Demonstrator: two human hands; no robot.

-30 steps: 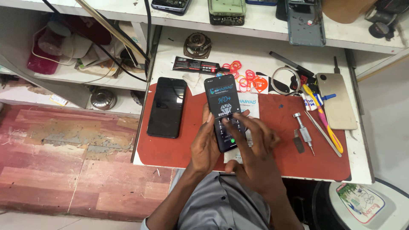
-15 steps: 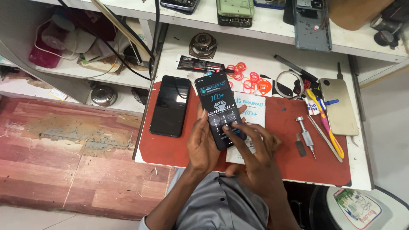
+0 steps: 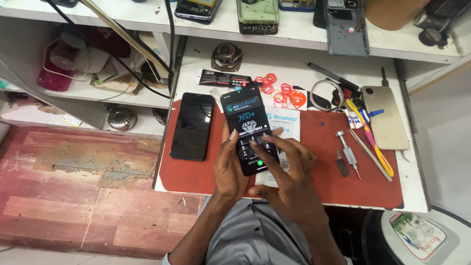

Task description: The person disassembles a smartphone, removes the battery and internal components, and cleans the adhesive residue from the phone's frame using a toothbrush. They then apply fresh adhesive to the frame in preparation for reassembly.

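Black phone (image 3: 248,128) nearer, both hands (image 3: 255,164) unchanged.

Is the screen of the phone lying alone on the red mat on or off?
Off: the phone lying flat shows a uniformly black screen.

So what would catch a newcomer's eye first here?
Most likely the lit phone at the middle of the red mat, held by the left hand while the right hand touches its screen. Next, a dark phone lying to its left, and the orange rings on the white bench behind.
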